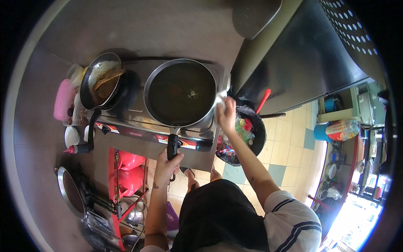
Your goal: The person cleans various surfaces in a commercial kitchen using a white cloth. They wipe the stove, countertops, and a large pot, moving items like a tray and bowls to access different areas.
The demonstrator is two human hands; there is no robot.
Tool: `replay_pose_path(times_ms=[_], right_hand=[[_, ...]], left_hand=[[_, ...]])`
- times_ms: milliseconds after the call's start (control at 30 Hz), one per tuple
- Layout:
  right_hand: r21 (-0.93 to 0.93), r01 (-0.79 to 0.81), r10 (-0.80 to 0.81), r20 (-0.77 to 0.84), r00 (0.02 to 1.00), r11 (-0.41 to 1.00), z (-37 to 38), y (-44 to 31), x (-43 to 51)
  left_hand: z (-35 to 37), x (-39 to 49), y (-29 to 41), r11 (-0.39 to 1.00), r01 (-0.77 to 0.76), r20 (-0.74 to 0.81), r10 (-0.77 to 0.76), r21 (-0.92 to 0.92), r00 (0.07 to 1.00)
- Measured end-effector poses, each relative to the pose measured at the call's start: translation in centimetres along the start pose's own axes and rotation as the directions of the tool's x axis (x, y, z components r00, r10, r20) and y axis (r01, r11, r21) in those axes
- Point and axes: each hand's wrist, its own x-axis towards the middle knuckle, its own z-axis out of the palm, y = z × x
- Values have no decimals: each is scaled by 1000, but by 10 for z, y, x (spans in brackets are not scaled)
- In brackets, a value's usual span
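Observation:
A large dark frying pan (150,82) sits over the right side of a stainless steel gas stove (133,94). My left hand (167,165) is wrapped around the pan's black handle (172,148). Beside the pan's right rim, my right hand (227,115) pinches a blurred white cloth or tissue (221,97). Pale specks (192,94) show in the pan's dark interior. Over the left burner stands a smaller wok-like pan (110,64), tilted, with brown residue and a wooden spatula (108,79) inside.
A bin lined with a black bag (259,135) holds rubbish just right of the stove; a red handle (263,100) rises behind it. Plastic containers (64,99) and a squeeze bottle (74,149) line the left. Red gas cylinders (129,179) stand below.

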Motion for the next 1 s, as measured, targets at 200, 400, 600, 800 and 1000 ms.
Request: replay_pose_path(times_ms=[200,400,600,800,1000], right_hand=[[77,-276,286,-207,936,958,28,76,110],[-227,51,-11,174,985,973,14,110,48],[-315,358,-147,535,832,879,-31,63,-105],[-133,445,-180,784,594,886,-54,7,-215],[32,-426,220,820,529,904,-86,-31,-206]], left_hand=[[7,8,-6,1000,-2,-28,2,23,1000],[18,18,-17,999,-8,-34,6,-42,999],[28,20,-28,997,-23,-37,20,-80,999],[44,27,-48,988,-17,-65,7,-152,998],[78,30,-64,933,-62,-48,48,-354,998]])
